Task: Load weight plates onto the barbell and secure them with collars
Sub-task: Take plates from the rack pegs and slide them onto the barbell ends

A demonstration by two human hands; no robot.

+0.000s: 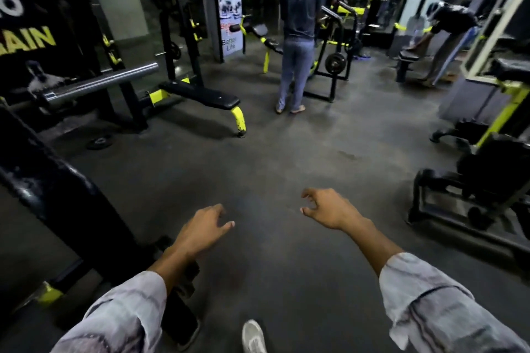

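Probably heavy, stiff iron: small plate flat beside bare barbell sleeve. Left hand, right hand loose, holding nothing. Best gripped by the rim.

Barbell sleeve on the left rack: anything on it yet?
The barbell sleeve shows bare metal, no plate or collar. A small plate lies on the floor below. Both hands, left and right, are empty.
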